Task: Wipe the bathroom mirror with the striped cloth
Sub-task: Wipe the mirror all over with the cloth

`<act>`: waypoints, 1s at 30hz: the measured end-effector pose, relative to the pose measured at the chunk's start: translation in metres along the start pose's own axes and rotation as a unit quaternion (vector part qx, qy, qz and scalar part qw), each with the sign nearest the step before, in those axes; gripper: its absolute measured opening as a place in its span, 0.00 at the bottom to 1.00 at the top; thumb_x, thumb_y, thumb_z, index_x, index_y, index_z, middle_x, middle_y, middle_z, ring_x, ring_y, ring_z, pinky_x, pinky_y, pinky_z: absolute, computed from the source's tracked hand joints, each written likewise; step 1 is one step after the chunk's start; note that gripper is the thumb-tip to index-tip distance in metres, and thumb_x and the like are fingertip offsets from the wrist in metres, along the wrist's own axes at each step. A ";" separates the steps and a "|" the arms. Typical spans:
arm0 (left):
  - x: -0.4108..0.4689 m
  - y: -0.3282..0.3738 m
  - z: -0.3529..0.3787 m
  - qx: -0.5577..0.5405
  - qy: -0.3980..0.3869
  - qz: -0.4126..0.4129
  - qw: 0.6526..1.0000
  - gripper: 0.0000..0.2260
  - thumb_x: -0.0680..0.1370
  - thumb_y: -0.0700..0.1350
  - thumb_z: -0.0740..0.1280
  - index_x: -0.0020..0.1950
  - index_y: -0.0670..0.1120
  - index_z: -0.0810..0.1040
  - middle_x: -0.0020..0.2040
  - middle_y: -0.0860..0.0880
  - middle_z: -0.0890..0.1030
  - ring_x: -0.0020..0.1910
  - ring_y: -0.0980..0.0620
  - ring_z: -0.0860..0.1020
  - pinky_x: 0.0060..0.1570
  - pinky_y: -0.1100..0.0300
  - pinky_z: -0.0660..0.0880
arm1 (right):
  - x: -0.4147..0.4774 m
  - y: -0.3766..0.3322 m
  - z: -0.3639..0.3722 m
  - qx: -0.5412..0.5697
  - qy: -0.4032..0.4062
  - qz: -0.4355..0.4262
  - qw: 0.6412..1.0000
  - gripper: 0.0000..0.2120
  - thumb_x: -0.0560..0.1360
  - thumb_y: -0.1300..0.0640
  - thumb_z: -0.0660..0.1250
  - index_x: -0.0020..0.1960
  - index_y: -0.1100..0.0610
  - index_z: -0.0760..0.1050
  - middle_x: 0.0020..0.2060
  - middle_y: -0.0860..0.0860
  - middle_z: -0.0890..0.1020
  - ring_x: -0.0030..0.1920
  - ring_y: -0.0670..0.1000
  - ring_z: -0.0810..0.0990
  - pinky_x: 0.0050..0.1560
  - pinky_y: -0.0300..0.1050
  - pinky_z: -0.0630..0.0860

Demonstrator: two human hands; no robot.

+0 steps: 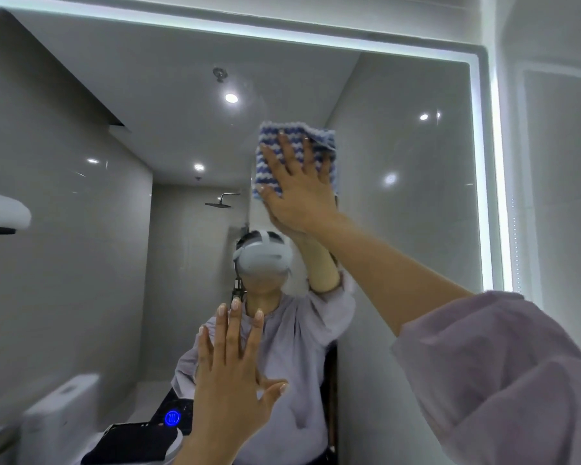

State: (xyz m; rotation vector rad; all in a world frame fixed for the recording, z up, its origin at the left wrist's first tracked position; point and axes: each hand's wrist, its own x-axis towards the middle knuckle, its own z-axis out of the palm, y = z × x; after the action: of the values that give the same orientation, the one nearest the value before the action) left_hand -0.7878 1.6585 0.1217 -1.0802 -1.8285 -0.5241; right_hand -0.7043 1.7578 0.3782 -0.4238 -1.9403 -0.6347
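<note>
Glass ahead, the mirror point(81, 213): low centre, left hand point(232, 374) up, fingers straight and spread, holding nothing; touching would smear prints. Higher right, right hand point(299, 193) presses splayed fingers flat on the striped cloth point(270, 137) against the glass. Ungripped, it could slip out. Blue-and-white wavy bands, folded square.

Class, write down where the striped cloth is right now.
In the head view the striped cloth sits just right of centre, high on the mirror, pressed flat under the right hand, above the reflected headset.
</note>
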 end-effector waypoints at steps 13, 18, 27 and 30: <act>0.000 0.000 0.000 0.006 0.002 -0.004 1.000 0.46 0.67 0.71 0.56 0.76 0.43 0.57 0.76 0.36 0.55 0.75 0.36 0.53 0.69 0.39 0.53 | 0.021 -0.033 0.002 -0.028 0.003 -0.136 0.990 0.30 0.79 0.37 0.48 0.77 0.43 0.44 0.78 0.46 0.43 0.76 0.55 0.37 0.73 0.58 0.32; -0.001 0.001 0.000 0.006 0.010 -0.003 1.000 0.47 0.68 0.73 0.55 0.78 0.45 0.48 0.77 0.37 0.50 0.76 0.36 0.51 0.69 0.39 0.52 | 0.023 -0.007 -0.010 -0.038 0.005 -0.108 0.993 0.30 0.79 0.36 0.47 0.77 0.42 0.44 0.78 0.45 0.43 0.76 0.54 0.37 0.72 0.56 0.31; -0.003 0.002 -0.001 -0.007 0.019 -0.004 1.000 0.50 0.67 0.71 0.63 0.78 0.46 0.46 0.78 0.38 0.46 0.76 0.36 0.48 0.71 0.40 0.47 | 0.015 0.077 -0.021 0.037 0.015 0.066 0.997 0.31 0.78 0.35 0.50 0.77 0.40 0.45 0.77 0.43 0.44 0.77 0.54 0.39 0.73 0.58 0.35; -0.003 0.002 -0.002 -0.008 0.020 -0.004 1.000 0.50 0.67 0.71 0.63 0.78 0.46 0.47 0.78 0.38 0.46 0.76 0.36 0.49 0.71 0.40 0.48 | 0.014 0.081 -0.019 0.042 0.023 0.089 0.995 0.31 0.78 0.36 0.49 0.77 0.41 0.44 0.77 0.44 0.42 0.76 0.55 0.38 0.72 0.59 0.34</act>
State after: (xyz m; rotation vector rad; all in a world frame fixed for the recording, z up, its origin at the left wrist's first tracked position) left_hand -0.7843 1.6567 0.1206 -1.0676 -1.7975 -0.5623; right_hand -0.6519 1.8112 0.4173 -0.5180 -1.8542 -0.4428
